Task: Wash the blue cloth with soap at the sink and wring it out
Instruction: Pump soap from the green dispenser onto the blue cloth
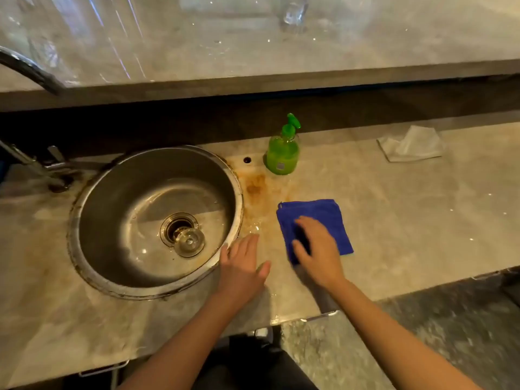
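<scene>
Blue and green stand out for you here; the rest is grey and beige.

The blue cloth (320,218), at three o'clock from the sink (112,198), is a deep, even royal blue, plain all over. At two o'clock your soap bottle (282,156) is clear with bright lime-green liquid, a darker green pump and a small grey square label. The sink is dull silver-grey steel, ringed with dark brown grime at its rim. Your countertop (408,220) is pale beige-grey with soft, cloudy marbling, and a rust-orange stain (254,190) blotches it between sink and bottle. Further out at two o'clock lies a whitish-grey rag (410,144). At five o'clock the floor (408,347) is speckled grey.
</scene>
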